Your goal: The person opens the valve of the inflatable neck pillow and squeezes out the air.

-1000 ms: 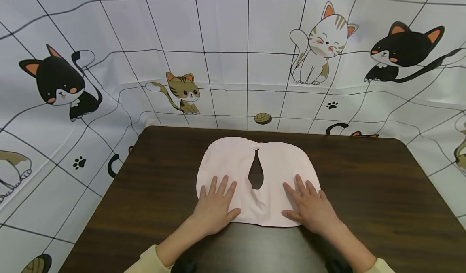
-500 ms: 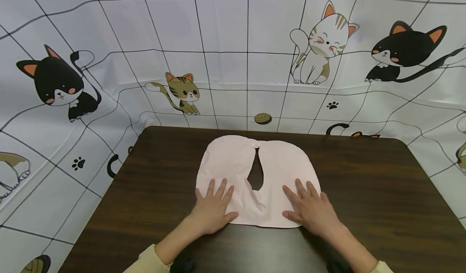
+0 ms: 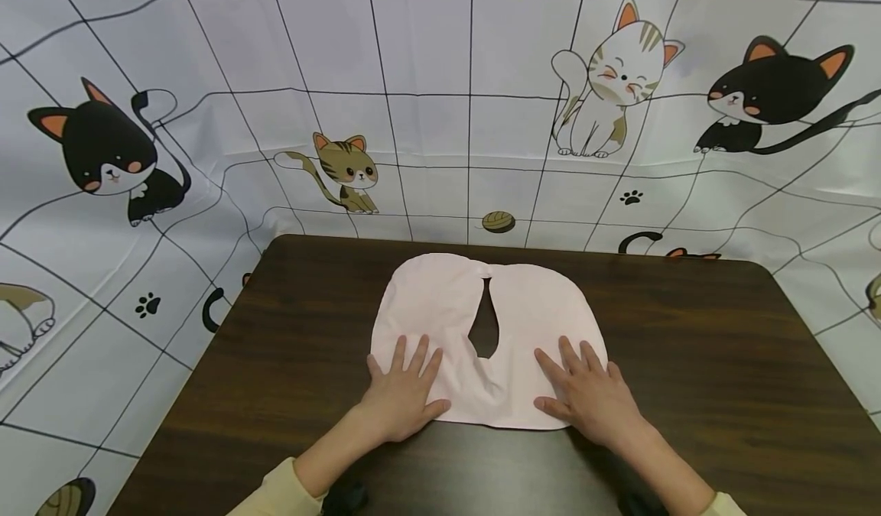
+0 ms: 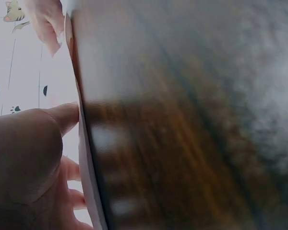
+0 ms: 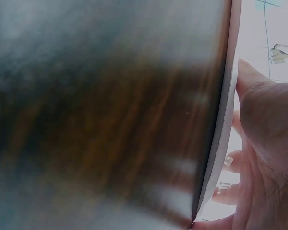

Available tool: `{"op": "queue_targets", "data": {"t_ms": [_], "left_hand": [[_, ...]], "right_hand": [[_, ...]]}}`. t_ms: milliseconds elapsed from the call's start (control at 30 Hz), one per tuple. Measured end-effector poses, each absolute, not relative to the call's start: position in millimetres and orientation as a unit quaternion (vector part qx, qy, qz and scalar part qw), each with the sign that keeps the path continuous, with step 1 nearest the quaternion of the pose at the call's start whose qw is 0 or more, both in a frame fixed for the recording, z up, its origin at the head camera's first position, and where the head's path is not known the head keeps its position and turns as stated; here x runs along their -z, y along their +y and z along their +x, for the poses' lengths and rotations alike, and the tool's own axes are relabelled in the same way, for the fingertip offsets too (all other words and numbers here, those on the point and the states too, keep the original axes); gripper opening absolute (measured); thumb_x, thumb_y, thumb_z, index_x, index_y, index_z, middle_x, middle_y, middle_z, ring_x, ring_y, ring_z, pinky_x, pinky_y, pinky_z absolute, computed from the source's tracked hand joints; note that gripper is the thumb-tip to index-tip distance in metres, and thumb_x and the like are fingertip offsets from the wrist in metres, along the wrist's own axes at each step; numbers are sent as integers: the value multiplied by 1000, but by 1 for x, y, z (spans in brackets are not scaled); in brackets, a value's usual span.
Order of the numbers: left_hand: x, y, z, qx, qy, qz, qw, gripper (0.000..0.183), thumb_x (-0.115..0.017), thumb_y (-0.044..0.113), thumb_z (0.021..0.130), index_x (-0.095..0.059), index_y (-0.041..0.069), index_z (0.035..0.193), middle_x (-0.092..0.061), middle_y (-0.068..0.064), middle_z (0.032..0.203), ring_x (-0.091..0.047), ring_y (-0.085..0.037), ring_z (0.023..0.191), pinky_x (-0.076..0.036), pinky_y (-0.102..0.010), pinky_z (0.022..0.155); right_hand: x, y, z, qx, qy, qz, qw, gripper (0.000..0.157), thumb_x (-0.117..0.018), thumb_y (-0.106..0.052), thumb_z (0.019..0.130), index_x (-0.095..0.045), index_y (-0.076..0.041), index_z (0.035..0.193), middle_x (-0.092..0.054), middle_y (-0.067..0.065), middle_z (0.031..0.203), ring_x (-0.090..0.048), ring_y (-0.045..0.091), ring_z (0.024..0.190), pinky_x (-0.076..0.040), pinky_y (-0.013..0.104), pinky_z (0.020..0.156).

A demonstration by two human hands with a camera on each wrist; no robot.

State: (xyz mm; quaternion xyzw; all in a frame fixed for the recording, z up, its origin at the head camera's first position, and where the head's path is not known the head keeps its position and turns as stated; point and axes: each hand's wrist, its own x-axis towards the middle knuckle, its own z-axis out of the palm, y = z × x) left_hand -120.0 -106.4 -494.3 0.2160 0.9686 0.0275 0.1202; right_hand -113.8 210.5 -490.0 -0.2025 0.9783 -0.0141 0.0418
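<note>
A pale pink cloth baby bib (image 3: 537, 302) lies flat on the dark wooden table (image 3: 695, 348). Its teardrop neck opening sits in the middle, and its two ends meet at the far edge. Small wrinkles show below the opening. My left hand (image 3: 402, 397) rests with spread fingers on the bib's near left corner. On the near right corner lies my right hand (image 3: 588, 397), fingers also spread and straight. Both wrist views catch the bib's thin edge (image 4: 85, 153) side-on along the tabletop, with the thumb touching it.
Behind and beside the table hangs a white sheet (image 3: 427, 134) printed with a grid and cartoon cats. The table's far edge is just beyond the bib. Dark shapes (image 3: 346, 497) show at the bottom, near the sleeves.
My left hand has slid slightly left and toward me on the bib. The right hand has hardly moved. The head view has shifted a little.
</note>
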Motion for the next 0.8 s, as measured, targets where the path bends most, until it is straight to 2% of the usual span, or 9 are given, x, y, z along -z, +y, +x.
{"op": "queue_targets", "data": {"t_ms": [167,300,433,500,567,700,800], "left_hand": [[491,-104,-122,-22,968,216,127,79,-51,61,100,-35,14,161,-23,-16,168,-19,-50,151,-24,-86,96],[483,-105,-129,-25,965,217,146,76,-58,57,99,-39,15,159,-28,-16,166,-23,-49,149,-30,-84,95],[470,-110,-142,-49,960,221,167,67,-63,50,99,-49,15,154,-38,-13,161,-33,-45,146,-37,-74,100],[464,-114,-149,-64,957,228,166,61,-63,47,99,-54,14,150,-47,-11,156,-43,-40,142,-43,-66,101],[459,-118,-158,-77,957,232,154,57,-64,43,100,-58,12,146,-57,-11,146,-54,-36,132,-48,-62,96],[453,-128,-174,-103,965,221,96,47,-66,35,100,-63,10,140,-68,-11,129,-67,-33,112,-55,-57,84],[455,-141,-186,-150,967,201,43,39,-66,27,101,-67,8,134,-70,-12,124,-70,-32,106,-58,-52,79]], "right_hand": [[491,213,-115,10,978,-208,27,71,-64,-58,94,-51,-19,152,-46,24,153,-43,52,136,-44,71,91],[486,212,-121,6,975,-219,24,69,-65,-58,93,-56,-19,149,-52,24,147,-48,51,131,-48,68,85],[475,210,-133,18,976,-218,18,56,-66,-55,94,-68,-17,136,-65,17,127,-63,42,109,-53,59,76],[470,209,-139,28,977,-209,20,49,-65,-54,95,-72,-16,127,-68,12,117,-66,37,95,-54,54,70],[466,210,-145,39,979,-196,24,46,-64,-53,96,-73,-16,121,-70,9,111,-66,35,86,-54,50,65],[460,209,-155,62,984,-163,36,52,-63,-54,97,-71,-11,126,-70,13,121,-67,39,95,-55,54,68],[459,206,-164,74,986,-148,35,58,-63,-54,97,-68,-8,132,-68,17,128,-67,42,105,-55,57,71]]}}
